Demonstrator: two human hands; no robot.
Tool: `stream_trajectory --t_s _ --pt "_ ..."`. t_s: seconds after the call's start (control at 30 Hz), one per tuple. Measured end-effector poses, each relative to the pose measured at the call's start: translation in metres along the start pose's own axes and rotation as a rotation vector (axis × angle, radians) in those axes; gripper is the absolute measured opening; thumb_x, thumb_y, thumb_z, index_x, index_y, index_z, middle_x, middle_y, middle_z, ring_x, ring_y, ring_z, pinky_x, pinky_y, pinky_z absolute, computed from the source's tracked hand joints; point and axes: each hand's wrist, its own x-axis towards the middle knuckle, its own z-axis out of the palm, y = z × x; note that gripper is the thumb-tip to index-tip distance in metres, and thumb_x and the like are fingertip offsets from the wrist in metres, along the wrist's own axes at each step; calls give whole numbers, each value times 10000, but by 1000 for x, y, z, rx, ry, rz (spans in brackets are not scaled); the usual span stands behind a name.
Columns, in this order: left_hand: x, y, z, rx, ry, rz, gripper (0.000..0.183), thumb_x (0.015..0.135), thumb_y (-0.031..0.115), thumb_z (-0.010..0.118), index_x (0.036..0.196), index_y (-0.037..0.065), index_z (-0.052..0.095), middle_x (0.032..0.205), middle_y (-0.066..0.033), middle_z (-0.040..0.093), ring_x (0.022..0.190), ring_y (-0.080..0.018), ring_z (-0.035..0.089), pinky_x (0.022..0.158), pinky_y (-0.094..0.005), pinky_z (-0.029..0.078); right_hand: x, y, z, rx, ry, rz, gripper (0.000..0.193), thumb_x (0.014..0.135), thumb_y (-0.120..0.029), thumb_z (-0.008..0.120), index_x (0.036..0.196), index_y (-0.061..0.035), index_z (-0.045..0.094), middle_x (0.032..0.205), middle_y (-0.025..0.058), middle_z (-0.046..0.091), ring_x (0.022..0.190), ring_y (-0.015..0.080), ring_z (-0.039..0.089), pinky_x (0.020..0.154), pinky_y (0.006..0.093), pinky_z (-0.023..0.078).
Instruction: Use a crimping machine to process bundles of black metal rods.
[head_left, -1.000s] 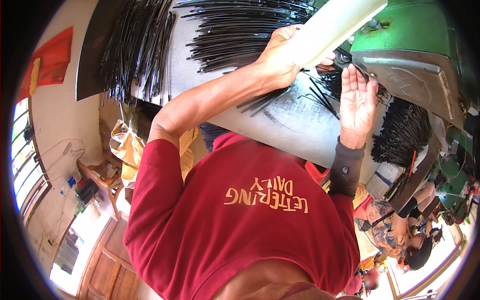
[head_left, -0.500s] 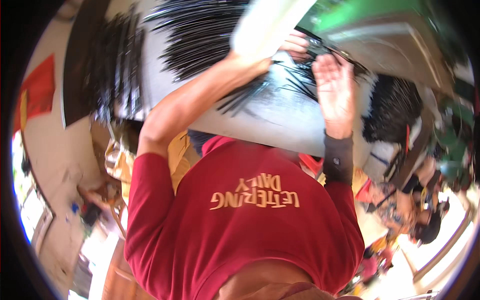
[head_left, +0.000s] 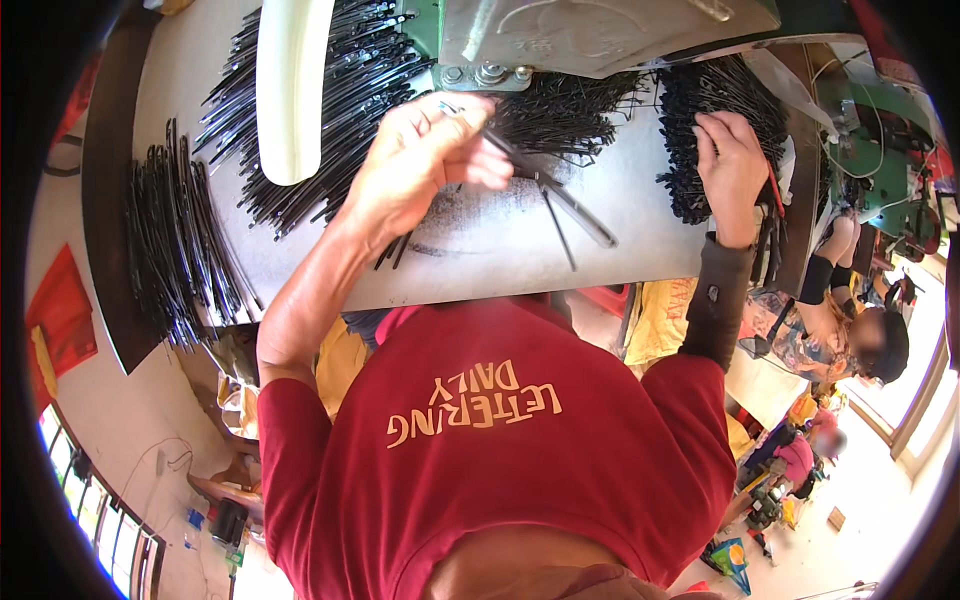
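Note:
Near the machine's small metal bracket [head_left: 487, 77], my left hand [head_left: 415, 165] is raised above the grey metal table [head_left: 470, 265]. Its thumb and fingers are closed on a thin black rod [head_left: 575, 212], which slants down to the right and is smeared by motion. A second, thinner rod hangs below it. At the right, my right hand [head_left: 733, 175] reaches to a pile of black rods with knobby ends [head_left: 687, 165]. Its fingers are bent and pressed together against the pile; what they hold, if anything, is hidden.
A big bundle of straight black rods [head_left: 225, 145] lies at the left, under a curved white guard [head_left: 290, 110]. More rods [head_left: 185, 245] lie by the left edge. Bent black pieces [head_left: 560, 125] sit beneath the green-and-grey machine [head_left: 610, 35]. A seated person [head_left: 810, 345] is further right.
My left arm has come out from under the white guard. My right hand has gone from open beside the machine to the pile at the right, its fingers now bent. The head view has shifted.

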Motion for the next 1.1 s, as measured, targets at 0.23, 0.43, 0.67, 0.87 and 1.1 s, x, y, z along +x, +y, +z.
stream_trajectory --t_s 0.23,0.43,0.67,0.87,1.1 --pt "-15 4 -16 -259 21 43 184 921 239 575 935 55 594 923 -81 601 848 -198 602 766 -396 522 11 -22 10 73 135 -149 139 701 -70 693 835 -101 673 888 21 647 809 200 605 704 326 496" --pt "-17 -4 -15 -303 76 7 162 901 173 594 953 20 584 792 -51 569 668 -140 491 587 -281 389 47 -156 46 356 125 -353 130 730 -130 632 858 -108 629 718 8 545 694 178 568 595 313 467" --pt "-17 3 -18 -132 125 10 146 895 138 608 958 7 593 826 -49 579 724 -110 524 639 -257 426 45 -182 54 1362 -239 645 118 866 -91 635 799 5 627 604 23 605 519 41 539 459 220 423" --pt "4 -9 -10 321 237 184 136 849 121 653 894 -5 627 704 -35 617 555 -76 556 479 -200 431 42 -189 60 1549 -204 763 118 876 -110 632 839 2 636 646 20 600 535 49 536 486 179 431" --pt "8 -6 -12 416 257 322 256 828 27 587 1083 1 587 696 -23 611 522 -69 541 466 -199 432 43 -187 66 1621 -196 762 105 883 -92 620 900 11 635 692 35 615 565 66 551 519 186 456"
